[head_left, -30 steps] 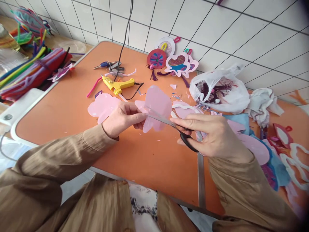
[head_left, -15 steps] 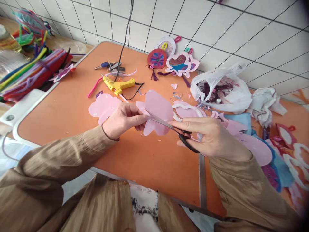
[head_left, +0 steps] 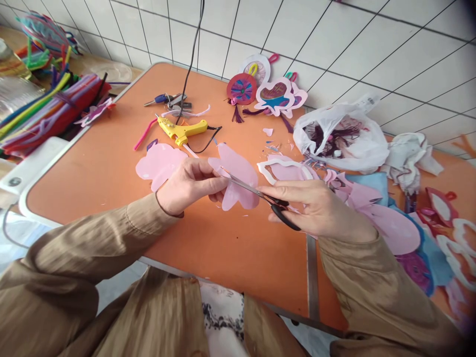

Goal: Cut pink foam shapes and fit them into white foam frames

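A loose pink cutout [head_left: 160,163] lies on the tabletop [head_left: 85,178], partly behind my left hand [head_left: 188,186] in this view; contact between the two cannot be confirmed. Beyond it, a yellow glue gun [head_left: 182,131] rests with its nozzle directed to the left. The fingers of my left hand are pinched on the left edge of a lobed pink sheet [head_left: 238,166], thumb on the near side, holding it raised above the tabletop and tilted. The sheet extends rightward from that pinch, so it occupies the gap between my two hands, with its body nearer the left. Next in order are the scissors [head_left: 250,188]: their long axis runs diagonally, from the handles at near right to the tips at far left, and the blades cross the face of the sheet. The tips end close to my left thumb; this is the governing relation, because any leftward advance of the blades would bring them toward the pinch. Blade gap and depth of cut cannot be read from here. A white outline [head_left: 263,168] lies on the tabletop beyond the handles. At the right, my right hand [head_left: 320,206] has its fingers wrapped around the black handles; which fingers occupy the loops is partly hidden.
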The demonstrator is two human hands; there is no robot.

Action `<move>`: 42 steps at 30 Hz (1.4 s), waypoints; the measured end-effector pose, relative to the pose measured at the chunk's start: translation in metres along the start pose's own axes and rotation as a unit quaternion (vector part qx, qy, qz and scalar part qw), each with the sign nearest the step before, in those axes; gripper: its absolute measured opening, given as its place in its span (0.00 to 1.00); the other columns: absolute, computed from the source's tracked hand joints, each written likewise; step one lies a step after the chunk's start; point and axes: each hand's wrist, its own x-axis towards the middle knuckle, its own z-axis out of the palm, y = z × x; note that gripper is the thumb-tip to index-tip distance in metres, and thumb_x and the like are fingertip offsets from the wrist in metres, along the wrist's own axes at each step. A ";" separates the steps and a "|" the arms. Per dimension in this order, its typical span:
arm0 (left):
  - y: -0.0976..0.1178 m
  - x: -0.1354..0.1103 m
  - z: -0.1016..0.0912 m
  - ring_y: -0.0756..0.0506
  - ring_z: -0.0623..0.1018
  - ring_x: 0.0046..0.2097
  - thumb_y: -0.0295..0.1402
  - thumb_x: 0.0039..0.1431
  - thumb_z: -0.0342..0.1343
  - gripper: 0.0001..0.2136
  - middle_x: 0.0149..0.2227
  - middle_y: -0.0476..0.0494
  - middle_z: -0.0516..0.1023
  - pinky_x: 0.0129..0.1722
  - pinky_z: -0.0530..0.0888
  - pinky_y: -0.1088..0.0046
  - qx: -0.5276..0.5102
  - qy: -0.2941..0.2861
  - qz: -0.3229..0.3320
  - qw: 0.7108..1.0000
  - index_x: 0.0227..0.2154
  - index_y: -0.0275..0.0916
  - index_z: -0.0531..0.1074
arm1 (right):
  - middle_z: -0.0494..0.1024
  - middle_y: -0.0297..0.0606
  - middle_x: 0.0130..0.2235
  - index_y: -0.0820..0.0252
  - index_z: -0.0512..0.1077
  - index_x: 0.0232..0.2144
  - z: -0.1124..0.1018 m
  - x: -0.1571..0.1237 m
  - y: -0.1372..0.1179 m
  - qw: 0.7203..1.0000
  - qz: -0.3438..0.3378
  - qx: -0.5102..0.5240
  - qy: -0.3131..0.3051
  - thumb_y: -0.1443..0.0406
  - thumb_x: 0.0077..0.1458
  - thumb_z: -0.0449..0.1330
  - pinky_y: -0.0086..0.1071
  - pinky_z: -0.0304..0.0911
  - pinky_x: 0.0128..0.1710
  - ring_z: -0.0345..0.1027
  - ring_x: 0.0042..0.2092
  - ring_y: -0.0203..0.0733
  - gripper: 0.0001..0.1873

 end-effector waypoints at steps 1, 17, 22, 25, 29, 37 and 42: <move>0.000 0.000 0.000 0.50 0.79 0.22 0.41 0.49 0.74 0.15 0.22 0.47 0.81 0.24 0.77 0.77 0.003 0.001 -0.001 1.000 0.25 0.35 0.79 | 0.80 0.35 0.30 0.58 0.79 0.57 0.000 0.001 -0.001 1.000 0.003 0.004 -0.002 0.74 0.60 0.61 0.24 0.74 0.32 0.75 0.30 0.35 0.24; 0.001 -0.001 0.000 0.49 0.78 0.23 0.46 0.48 0.74 0.18 0.23 0.46 0.81 0.25 0.78 0.74 0.019 0.008 -0.013 1.000 0.24 0.35 0.79 | 0.76 0.35 0.29 0.60 0.82 0.52 0.003 0.002 0.001 0.996 0.044 0.081 0.004 0.75 0.57 0.62 0.22 0.73 0.29 0.74 0.28 0.33 0.22; 0.000 -0.001 0.000 0.49 0.78 0.22 0.46 0.46 0.75 0.18 0.22 0.46 0.81 0.25 0.78 0.74 0.007 0.014 -0.018 1.000 0.25 0.35 0.79 | 0.75 0.34 0.29 0.59 0.82 0.52 0.003 0.003 0.002 0.996 0.043 0.079 0.005 0.75 0.57 0.62 0.23 0.73 0.29 0.74 0.27 0.32 0.22; 0.000 -0.001 0.000 0.49 0.78 0.22 0.47 0.46 0.75 0.19 0.22 0.46 0.81 0.24 0.79 0.74 0.004 0.017 -0.020 1.000 0.25 0.35 0.79 | 0.76 0.34 0.29 0.56 0.82 0.53 0.003 0.002 0.002 0.995 0.043 0.089 0.009 0.75 0.56 0.63 0.23 0.73 0.28 0.75 0.27 0.34 0.24; 0.000 -0.001 0.000 0.49 0.78 0.22 0.47 0.46 0.75 0.19 0.22 0.46 0.81 0.25 0.79 0.74 0.000 0.013 -0.016 1.000 0.25 0.35 0.79 | 0.77 0.35 0.29 0.56 0.82 0.54 0.005 0.001 0.002 0.995 0.044 0.093 0.016 0.76 0.56 0.62 0.22 0.72 0.27 0.76 0.28 0.34 0.25; -0.001 -0.001 0.000 0.48 0.79 0.22 0.47 0.46 0.74 0.19 0.22 0.45 0.81 0.25 0.79 0.73 0.006 0.012 -0.018 1.000 0.23 0.35 0.79 | 0.79 0.36 0.30 0.58 0.82 0.54 0.006 0.001 0.003 0.993 0.045 0.112 0.014 0.75 0.57 0.63 0.22 0.74 0.29 0.77 0.29 0.35 0.23; 0.000 0.000 0.001 0.48 0.79 0.22 0.47 0.46 0.75 0.19 0.22 0.45 0.81 0.24 0.79 0.75 0.001 0.007 -0.014 1.000 0.24 0.35 0.78 | 0.81 0.39 0.30 0.60 0.82 0.52 0.007 0.002 0.002 0.992 0.051 0.115 0.013 0.75 0.57 0.62 0.22 0.74 0.29 0.79 0.30 0.36 0.22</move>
